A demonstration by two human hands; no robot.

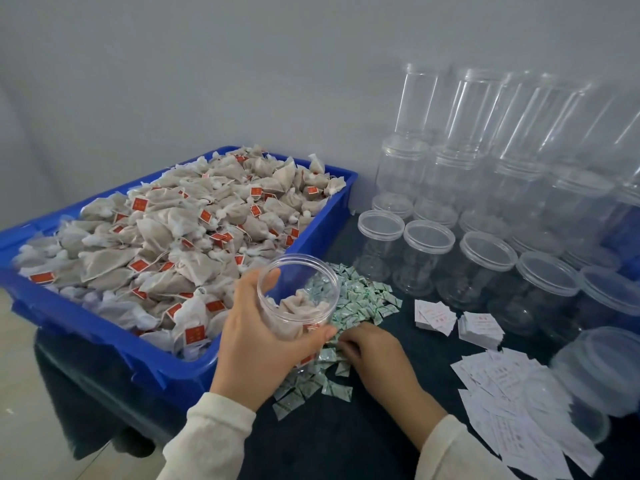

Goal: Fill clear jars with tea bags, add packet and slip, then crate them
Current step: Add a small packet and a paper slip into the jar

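Note:
My left hand (259, 327) grips a clear jar (301, 299), tilted toward me, with tea bags inside it. Just right of the jar my right hand (370, 351) rests on the pile of small green-and-white packets (360, 303), fingers curled into them; whether it pinches one is hidden. A blue crate (311, 237) heaped with grey tea bags (173, 237) with red tags stands to the left. White paper slips (512, 407) lie spread at the right.
Several empty clear jars (485, 265) with lids stand in rows at the right and back, some stacked tall against the wall. Two small stacks of white cards (450, 320) lie between packets and jars. The table has a dark cloth (346, 438).

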